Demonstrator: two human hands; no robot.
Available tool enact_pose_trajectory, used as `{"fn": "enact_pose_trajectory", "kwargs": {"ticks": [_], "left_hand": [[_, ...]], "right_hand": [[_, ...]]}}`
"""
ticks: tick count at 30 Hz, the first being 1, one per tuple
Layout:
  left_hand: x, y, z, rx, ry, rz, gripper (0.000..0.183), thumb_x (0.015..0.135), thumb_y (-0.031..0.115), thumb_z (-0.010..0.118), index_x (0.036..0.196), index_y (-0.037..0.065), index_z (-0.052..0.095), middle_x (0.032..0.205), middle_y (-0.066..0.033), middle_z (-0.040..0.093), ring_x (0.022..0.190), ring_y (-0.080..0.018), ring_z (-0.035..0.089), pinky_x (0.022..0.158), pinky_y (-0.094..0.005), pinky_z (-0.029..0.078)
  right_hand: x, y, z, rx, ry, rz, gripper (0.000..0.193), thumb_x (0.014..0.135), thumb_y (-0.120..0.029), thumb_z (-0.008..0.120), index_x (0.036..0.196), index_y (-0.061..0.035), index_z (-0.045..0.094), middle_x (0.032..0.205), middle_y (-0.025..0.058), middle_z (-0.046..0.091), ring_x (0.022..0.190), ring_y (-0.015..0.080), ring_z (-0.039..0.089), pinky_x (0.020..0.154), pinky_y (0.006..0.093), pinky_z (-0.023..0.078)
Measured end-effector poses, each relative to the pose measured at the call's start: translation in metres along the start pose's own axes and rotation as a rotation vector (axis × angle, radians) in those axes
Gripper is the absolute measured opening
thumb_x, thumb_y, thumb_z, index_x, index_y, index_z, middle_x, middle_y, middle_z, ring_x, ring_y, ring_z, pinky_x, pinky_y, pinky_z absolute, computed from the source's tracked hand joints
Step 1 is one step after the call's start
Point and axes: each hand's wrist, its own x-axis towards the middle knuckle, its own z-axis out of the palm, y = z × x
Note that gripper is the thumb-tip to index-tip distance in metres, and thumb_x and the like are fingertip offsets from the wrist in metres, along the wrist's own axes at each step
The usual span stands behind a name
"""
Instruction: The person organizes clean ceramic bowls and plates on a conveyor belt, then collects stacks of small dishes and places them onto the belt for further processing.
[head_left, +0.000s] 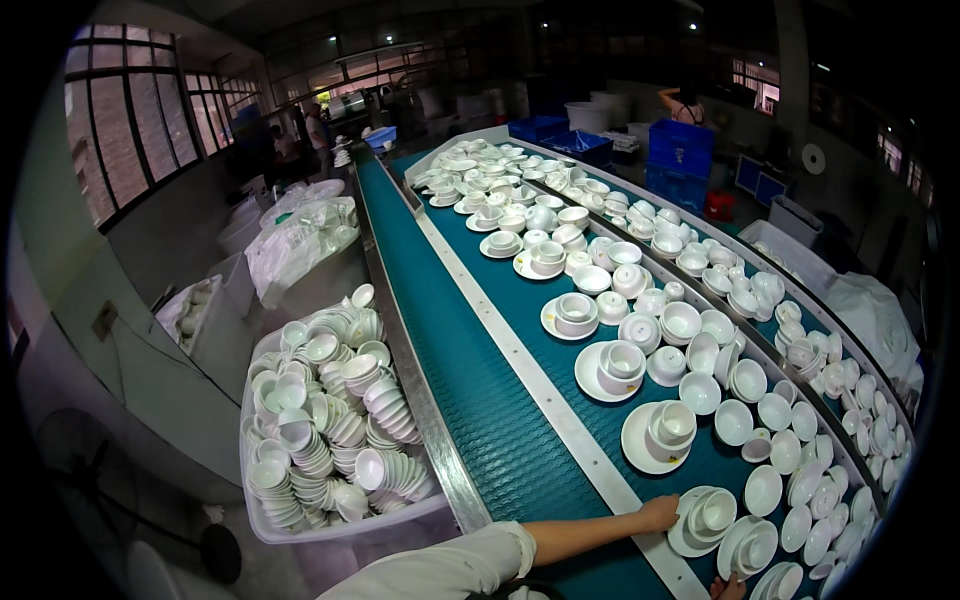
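Note:
My left hand (pixel 658 513) reaches across the white divider strip, its fingers closed at the left rim of a white plate (pixel 684 540). A small bowl stack (pixel 713 510) sits on that plate. At the bottom edge my right hand (pixel 728 588) is partly cut off; its fingers press against the near rim of a second plate (pixel 729 562), which carries a bowl (pixel 756 546). Farther up the teal belt, a row of similar sets, each a plate with bowls such as this one (pixel 652 455), runs away from me. Loose white bowls (pixel 763 490) crowd the belt to their right.
A pale tub (pixel 300 535) heaped with stacked bowls stands left of the belt's metal rail (pixel 430 420). The teal left lane (pixel 470 390) lies beside the divider (pixel 540 390). Another lane of dishes (pixel 770 290) runs along the right. Blue crates (pixel 680 150) and people (pixel 318 130) are farther back.

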Motion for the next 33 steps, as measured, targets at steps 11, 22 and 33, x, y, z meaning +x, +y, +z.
{"fn": "enact_pose_trajectory", "kwargs": {"ticks": [11, 22, 33], "left_hand": [[-0.026, -0.023, -0.006, -0.128, 0.010, 0.121, 0.039, 0.076, 0.015, 0.052, 0.109, 0.001, 0.036, 0.080, -0.0190, 0.054, 0.074, -0.0329, 0.054, 0.064, -0.0393, 0.043], [-0.013, -0.011, 0.004, -0.117, 0.104, 0.108, 0.032, 0.076, 0.014, 0.052, 0.100, -0.002, 0.038, 0.087, -0.0244, 0.054, 0.081, -0.0375, 0.055, 0.069, -0.0435, 0.044], [0.013, 0.007, -0.014, -0.306, -0.143, -0.200, 0.025, 0.077, 0.013, 0.046, 0.091, -0.007, 0.043, 0.070, -0.0227, 0.056, 0.051, -0.0305, 0.058, 0.041, -0.0387, 0.047]], "right_hand": [[-0.003, 0.005, 0.011, -0.131, 0.259, -0.195, 0.041, 0.079, -0.030, 0.056, 0.082, 0.0107, 0.055, 0.066, 0.0154, 0.059, 0.051, 0.0204, 0.057, 0.042, 0.0270, 0.046], [0.009, 0.013, 0.008, -0.370, 0.404, -0.361, 0.042, 0.076, -0.034, 0.058, 0.070, 0.0075, 0.057, 0.058, 0.0123, 0.059, 0.048, 0.0182, 0.057, 0.042, 0.0280, 0.045], [0.003, -0.001, 0.010, -0.202, 0.176, 0.020, 0.027, 0.078, -0.025, 0.056, 0.082, 0.0020, 0.054, 0.062, 0.0101, 0.058, 0.049, 0.0174, 0.056, 0.042, 0.0258, 0.042]]}}
